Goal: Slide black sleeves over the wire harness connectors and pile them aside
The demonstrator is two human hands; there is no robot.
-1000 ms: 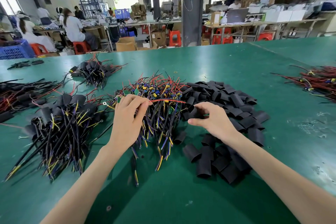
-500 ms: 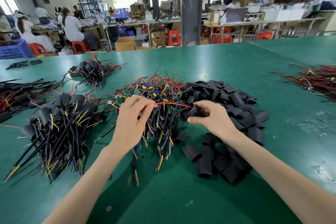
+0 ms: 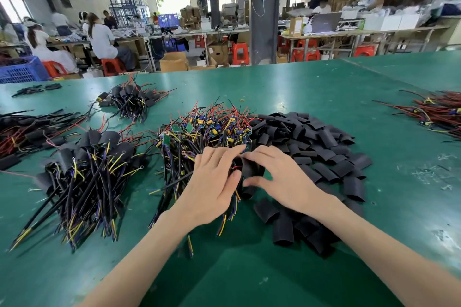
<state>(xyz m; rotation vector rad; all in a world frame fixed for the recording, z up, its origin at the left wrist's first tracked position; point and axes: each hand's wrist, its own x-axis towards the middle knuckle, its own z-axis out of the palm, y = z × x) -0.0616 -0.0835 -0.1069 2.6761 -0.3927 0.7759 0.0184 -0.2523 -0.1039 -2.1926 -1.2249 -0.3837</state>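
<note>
Now, right hand (image 3: 282,182) grip pinched on black sleeve (image 3: 250,167), thumb under, fingers over. Left hand (image 3: 212,182) grip closed round harness (image 3: 174,182), connector end hidden behind fingers. Sleeve just above desk (image 3: 299,87), between both hands, in front of bare harness heap (image 3: 199,137). Long axis roughly left-right, open mouth toward left hand, red wire (image 3: 234,168) at mouth. Keep mouth round, not squashed; gather stray wires first; feed connector straight along axis until covered. Afterwards onto finished heap (image 3: 87,169), left. Loose sleeve heap (image 3: 311,147) right.
</note>
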